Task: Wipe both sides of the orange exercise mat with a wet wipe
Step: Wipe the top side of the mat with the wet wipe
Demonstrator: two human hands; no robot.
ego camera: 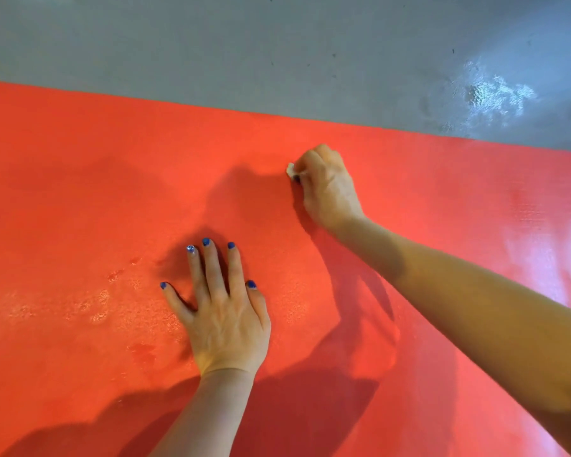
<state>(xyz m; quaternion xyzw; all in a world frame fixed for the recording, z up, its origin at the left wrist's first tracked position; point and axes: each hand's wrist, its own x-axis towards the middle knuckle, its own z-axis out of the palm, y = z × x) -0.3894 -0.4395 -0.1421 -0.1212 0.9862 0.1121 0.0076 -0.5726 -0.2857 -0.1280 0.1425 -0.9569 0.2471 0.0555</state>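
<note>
A: Where's the mat lying?

B: The orange mat (80,192) lies flat, long axis left to right. Nearest, the left hand (223,319) presses it, 5 fingers straight and spread.

A: And farther out?

B: The right hand (327,186) pinches a balled white wipe (290,169) near the far edge. Textured foam, damp patches; glossy grey floor (277,44) beyond.

Left hand (223,319) nearer, right hand (325,186) beyond

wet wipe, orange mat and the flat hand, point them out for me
wet wipe (290,170): head view, on the white bit showing past the right hand's fingers
orange exercise mat (80,192): head view, on its bare surface at left
left hand (226,319): head view, on its back, fingers flat on the mat
</note>
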